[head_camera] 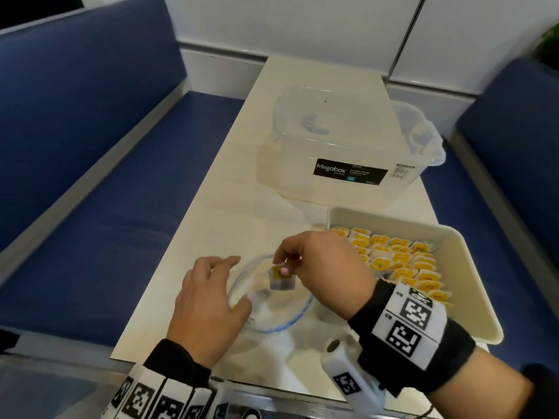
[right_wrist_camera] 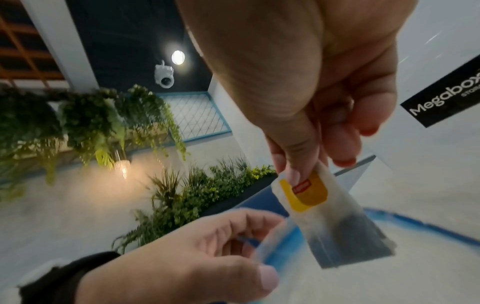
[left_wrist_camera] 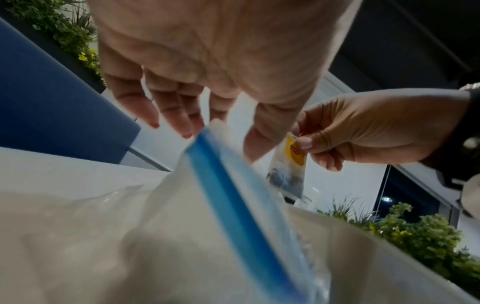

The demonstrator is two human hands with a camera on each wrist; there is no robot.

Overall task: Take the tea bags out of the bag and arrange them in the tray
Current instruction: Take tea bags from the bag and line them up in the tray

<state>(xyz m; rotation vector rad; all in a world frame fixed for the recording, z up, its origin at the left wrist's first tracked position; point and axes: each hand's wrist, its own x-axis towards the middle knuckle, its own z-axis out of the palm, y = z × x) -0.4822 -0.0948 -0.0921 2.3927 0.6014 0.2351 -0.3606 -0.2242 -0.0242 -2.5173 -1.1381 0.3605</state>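
Clear plastic storage box (head_camera: 348, 146) with black Megabox label (head_camera: 350, 172) sits far end of white table (head_camera: 211, 222). Blue bench seats (head_camera: 106, 176) either side. Green plants (right_wrist_camera: 182, 195) beyond, wall lamp (right_wrist_camera: 122, 167) glowing.

Blue benches (head_camera: 90, 140), white table (head_camera: 302, 95)

Yellow-tagged tea bag (head_camera: 282, 278), seemingly blue-rimmed bag (head_camera: 272, 300)
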